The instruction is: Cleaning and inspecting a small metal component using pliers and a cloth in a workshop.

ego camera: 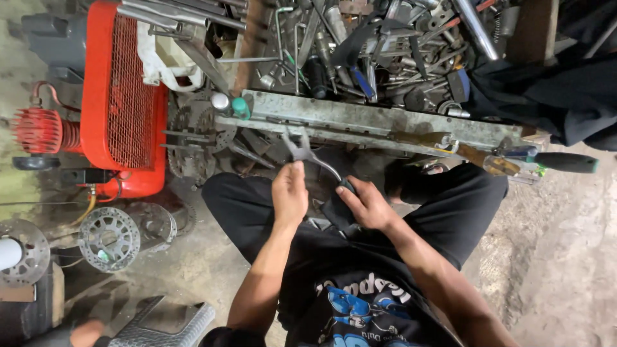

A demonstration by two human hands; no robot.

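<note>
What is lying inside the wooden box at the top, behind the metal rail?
The wooden box holds a tangled heap of metal tools: wrenches, rods, a chrome tube. A black cloth covers its right end, and whatever lies under the heap is hidden.

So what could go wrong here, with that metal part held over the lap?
1. The left hand pinches the curved metal lever near its forked end; it might slip and fall.
2. The right hand grips the dark rubber piece close to the lever, so fingers could get pinched.
</note>
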